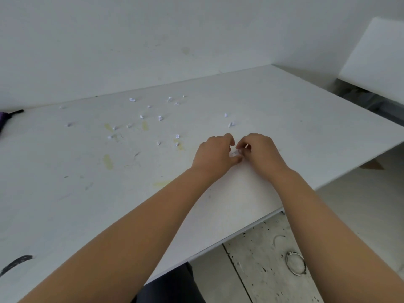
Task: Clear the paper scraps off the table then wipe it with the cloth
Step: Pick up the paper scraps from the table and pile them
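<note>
— Forearms nearest the lens, both bare, reaching out over the white tabletop (295,110). Findings from the left?

— Far left edge: a dark purple-and-black item (6,119), partly cut off, not identifiable. A black mark (16,263) near the front left corner. Yellowish stains (107,161) across the middle.

— Paper scraps?

— Paper scraps (159,118) scattered over the far middle of the tabletop, well apart from one another, with two more just beyond the hands.

— Hands?

— Left hand (213,154) and right hand (259,150) are touching at the fingertips. Each grip is curled in; a small white scrap (235,153) sits pinched between them. Which fingers hold it, I cannot tell.

— Right side?

— A speckled floor (262,259) below the edge, with a ring-shaped mark (295,263).
</note>
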### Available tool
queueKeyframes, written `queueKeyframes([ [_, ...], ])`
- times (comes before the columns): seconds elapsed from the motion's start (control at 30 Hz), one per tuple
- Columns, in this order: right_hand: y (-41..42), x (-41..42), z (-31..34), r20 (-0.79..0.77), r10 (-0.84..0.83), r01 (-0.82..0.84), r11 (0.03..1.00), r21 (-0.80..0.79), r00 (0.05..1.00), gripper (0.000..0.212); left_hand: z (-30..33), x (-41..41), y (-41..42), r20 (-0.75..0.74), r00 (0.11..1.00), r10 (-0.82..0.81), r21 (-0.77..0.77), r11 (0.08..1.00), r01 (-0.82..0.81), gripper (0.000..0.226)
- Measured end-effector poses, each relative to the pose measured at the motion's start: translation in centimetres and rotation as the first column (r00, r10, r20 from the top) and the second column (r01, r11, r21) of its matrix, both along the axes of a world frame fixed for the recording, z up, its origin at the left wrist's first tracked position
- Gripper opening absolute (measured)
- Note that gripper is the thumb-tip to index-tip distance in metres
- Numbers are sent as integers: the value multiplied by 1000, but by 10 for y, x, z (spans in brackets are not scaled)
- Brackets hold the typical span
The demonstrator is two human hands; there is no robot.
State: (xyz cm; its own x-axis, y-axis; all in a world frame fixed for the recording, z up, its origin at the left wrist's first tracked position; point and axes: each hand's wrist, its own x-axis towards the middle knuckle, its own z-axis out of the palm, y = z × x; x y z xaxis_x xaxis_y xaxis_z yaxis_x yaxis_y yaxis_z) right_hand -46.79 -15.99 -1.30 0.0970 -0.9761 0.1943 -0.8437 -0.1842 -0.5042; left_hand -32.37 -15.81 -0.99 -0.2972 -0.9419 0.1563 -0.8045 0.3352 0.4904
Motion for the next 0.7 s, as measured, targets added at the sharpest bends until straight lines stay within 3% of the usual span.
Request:
queueKeyframes([
  [0.17,1,-5,1,232,-121,130,991,-23,965,14,-5,-5,-7,-103,994,28,46,999,-23,19],
  [0.27,-4,-9,4,452,-216,212,975,59,865,8,-1,13,-13,-216,975,51,21,999,-48,14],
  [0.4,-14,-3,8,665,-191,121,981,151,722,6,10,52,-29,-236,958,163,26,987,-161,15],
  [0.57,-32,18,10,510,-43,11,998,66,859,18,15,85,-44,-211,954,215,94,976,-199,7],
  [0.7,-37,37,10,166,29,-26,999,-20,986,23,15,87,-50,-141,983,118,52,992,-111,10],
])
